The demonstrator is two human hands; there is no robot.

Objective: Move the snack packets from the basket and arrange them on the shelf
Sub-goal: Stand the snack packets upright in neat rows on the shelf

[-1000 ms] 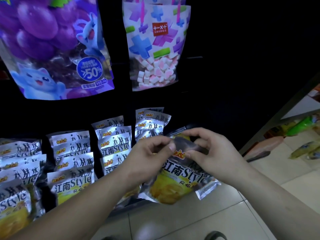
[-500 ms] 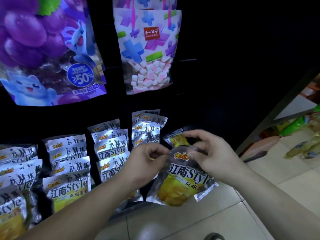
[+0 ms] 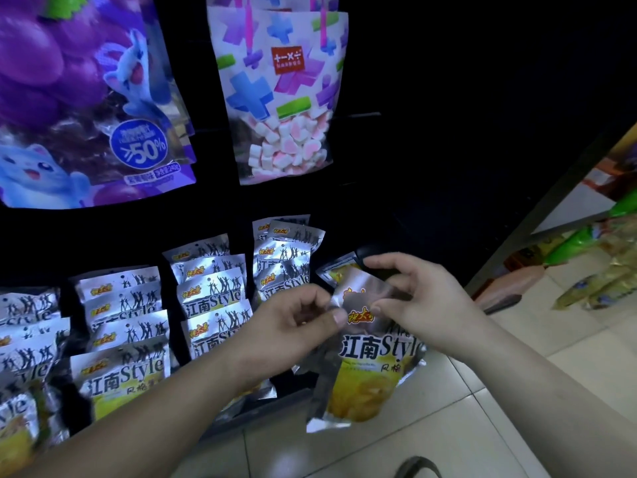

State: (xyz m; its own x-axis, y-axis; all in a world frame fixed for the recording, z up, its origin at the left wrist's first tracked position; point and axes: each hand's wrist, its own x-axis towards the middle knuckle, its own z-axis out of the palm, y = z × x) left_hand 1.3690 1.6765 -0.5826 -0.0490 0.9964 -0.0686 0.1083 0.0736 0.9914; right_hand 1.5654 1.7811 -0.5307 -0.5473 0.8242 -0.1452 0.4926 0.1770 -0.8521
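A silver and yellow snack packet (image 3: 370,370) hangs in front of the dark shelf rack (image 3: 431,167), low and right of centre. My left hand (image 3: 293,322) pinches its top left corner with thumb and curled fingers. My right hand (image 3: 420,301) pinches the top right part of the same packet. Behind the packet's top, another packet (image 3: 336,270) of the same kind hangs on the rack. Several rows of matching packets (image 3: 210,298) hang to the left. The basket's dark handle (image 3: 417,467) shows at the bottom edge.
A large purple grape candy bag (image 3: 86,108) and a marshmallow bag (image 3: 282,98) hang above. The rack's right half is dark. Pale floor tiles (image 3: 431,436) lie below. Another shelf with green and yellow packs (image 3: 586,257) stands at the right.
Both hands have kept hold of the packet's top and lifted it slightly toward the rack; the top edge now folds back and the view has shifted right.
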